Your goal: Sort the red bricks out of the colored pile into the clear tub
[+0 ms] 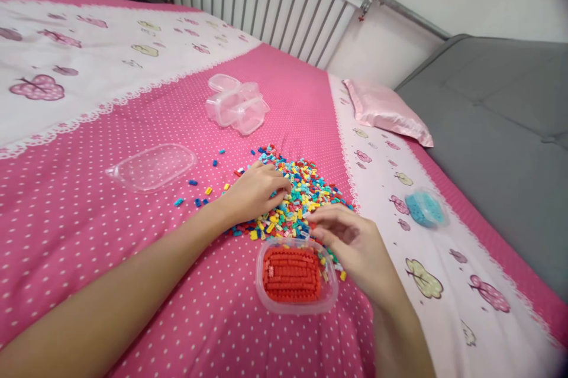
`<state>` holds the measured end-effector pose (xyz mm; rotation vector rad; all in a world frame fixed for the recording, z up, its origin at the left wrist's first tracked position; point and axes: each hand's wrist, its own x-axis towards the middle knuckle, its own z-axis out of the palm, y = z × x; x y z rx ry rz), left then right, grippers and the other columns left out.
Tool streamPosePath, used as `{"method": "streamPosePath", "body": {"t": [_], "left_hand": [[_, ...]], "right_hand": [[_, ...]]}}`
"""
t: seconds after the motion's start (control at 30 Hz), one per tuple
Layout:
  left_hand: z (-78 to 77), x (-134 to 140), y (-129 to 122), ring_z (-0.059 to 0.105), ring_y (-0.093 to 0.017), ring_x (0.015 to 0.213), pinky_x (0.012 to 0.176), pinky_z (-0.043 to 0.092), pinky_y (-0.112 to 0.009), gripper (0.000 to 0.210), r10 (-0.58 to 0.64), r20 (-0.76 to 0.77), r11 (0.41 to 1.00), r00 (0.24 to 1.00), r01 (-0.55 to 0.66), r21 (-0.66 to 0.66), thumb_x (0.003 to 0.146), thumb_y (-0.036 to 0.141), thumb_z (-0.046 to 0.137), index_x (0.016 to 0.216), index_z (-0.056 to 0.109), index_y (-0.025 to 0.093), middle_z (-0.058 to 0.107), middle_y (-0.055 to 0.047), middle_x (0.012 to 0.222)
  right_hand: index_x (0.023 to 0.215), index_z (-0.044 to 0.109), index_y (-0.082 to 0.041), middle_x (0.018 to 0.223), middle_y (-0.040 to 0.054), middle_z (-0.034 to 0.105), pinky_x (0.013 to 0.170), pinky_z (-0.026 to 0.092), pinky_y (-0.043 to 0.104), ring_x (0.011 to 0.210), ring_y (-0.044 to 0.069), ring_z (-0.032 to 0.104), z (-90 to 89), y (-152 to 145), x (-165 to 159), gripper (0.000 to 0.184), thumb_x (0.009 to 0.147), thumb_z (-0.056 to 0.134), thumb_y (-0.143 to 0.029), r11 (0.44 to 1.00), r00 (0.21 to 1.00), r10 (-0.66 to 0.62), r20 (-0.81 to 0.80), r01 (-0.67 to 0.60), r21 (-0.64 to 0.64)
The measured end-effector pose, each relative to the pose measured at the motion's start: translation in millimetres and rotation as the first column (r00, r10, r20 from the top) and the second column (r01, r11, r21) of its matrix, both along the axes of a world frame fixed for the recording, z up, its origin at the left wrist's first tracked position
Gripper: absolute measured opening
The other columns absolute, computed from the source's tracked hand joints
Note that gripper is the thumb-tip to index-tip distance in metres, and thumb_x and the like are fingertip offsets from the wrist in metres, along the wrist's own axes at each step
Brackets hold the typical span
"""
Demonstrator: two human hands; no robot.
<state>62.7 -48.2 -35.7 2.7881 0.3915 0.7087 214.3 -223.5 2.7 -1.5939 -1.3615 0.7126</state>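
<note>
A heap of small multicoloured building blocks (302, 189) is spread on the bed. My left hand (260, 189) rests over its left side with the fingers curled down among the blocks; whatever is at their tips is hidden. To the right of the heap's near edge, my right hand (348, 239) has thumb and forefinger drawn together, with a small red block (312, 225) showing between the tips. Just below sits a clear plastic container (328, 301), where red blocks (290, 274) lie packed in tidy rows.
A clear lid (153, 168) lies to the left, near several stray blocks. Further back are stacked clear containers (237, 106). A container of blue blocks (426, 209) stands at right, below a pink pillow (386, 109). A grey headboard (497, 106) and white radiator (275, 5) border the bed.
</note>
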Motion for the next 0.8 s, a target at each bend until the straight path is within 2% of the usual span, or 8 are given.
{"method": "streamPosePath", "body": {"t": [0.13, 0.3, 0.43, 0.6, 0.8], "left_hand": [[0.4, -1.5, -0.1, 0.061, -0.021, 0.089, 0.086, 0.037, -0.035, 0.016, 0.018, 0.016, 1.000, 1.000, -0.018, -0.014, 0.092, 0.021, 0.055, 0.093, 0.071, 0.019, 0.072, -0.004, 0.089], [1.1, -3.7, -1.0, 0.062, -0.021, 0.091, 0.088, 0.037, -0.036, 0.016, 0.019, 0.004, 0.999, 1.000, -0.019, -0.026, 0.093, 0.022, 0.055, 0.094, 0.071, 0.019, 0.073, -0.004, 0.090], [1.6, -4.2, -0.3, 0.062, -0.021, 0.089, 0.086, 0.037, -0.036, 0.016, 0.034, 0.012, 0.999, 0.999, -0.033, -0.021, 0.091, 0.020, 0.055, 0.093, 0.071, 0.019, 0.073, -0.005, 0.090], [0.9, -4.6, 0.7, 0.062, -0.021, 0.089, 0.085, 0.036, -0.035, 0.017, 0.031, 0.036, 0.999, 0.999, -0.030, -0.015, 0.091, 0.020, 0.055, 0.093, 0.071, 0.020, 0.073, -0.004, 0.090], [0.3, -5.3, 1.2, 0.061, -0.021, 0.087, 0.084, 0.036, -0.036, 0.016, 0.040, 0.050, 0.999, 0.998, -0.040, -0.003, 0.091, 0.021, 0.055, 0.092, 0.072, 0.020, 0.072, -0.004, 0.087]], "right_hand": [[0.092, 0.076, -0.024, 0.101, 0.0054, 0.070, 0.073, 0.058, 0.027, 0.085, 0.016, 0.069, 8.3, -18.7, -27.2, 0.016, 0.086, 0.062, -0.019, 0.999, 0.990, 0.034, 0.140, -0.028, -0.044], [0.099, 0.074, -0.022, 0.091, 0.0032, 0.076, 0.070, 0.060, 0.027, 0.073, 0.015, 0.071, 4.3, -28.5, -49.1, 0.025, 0.083, 0.058, -0.013, 0.995, 0.962, -0.003, 0.273, 0.030, -0.096], [0.092, 0.073, -0.021, 0.089, 0.0035, 0.077, 0.070, 0.061, 0.030, 0.072, 0.017, 0.073, -3.8, -30.1, -56.1, 0.025, 0.079, 0.057, -0.008, 0.987, 0.948, 0.016, 0.319, 0.037, -0.159], [0.106, 0.072, -0.025, 0.094, 0.0025, 0.077, 0.075, 0.061, 0.036, 0.079, 0.020, 0.073, -10.2, -29.1, -61.1, 0.042, 0.076, 0.054, -0.002, 0.970, 0.931, 0.014, 0.366, 0.076, -0.230], [0.109, 0.071, -0.024, 0.091, 0.0022, 0.074, 0.074, 0.059, 0.032, 0.076, 0.018, 0.070, -13.4, -26.8, -64.3, 0.049, 0.071, 0.053, 0.001, 0.976, 0.915, 0.012, 0.403, 0.077, -0.202]]}}
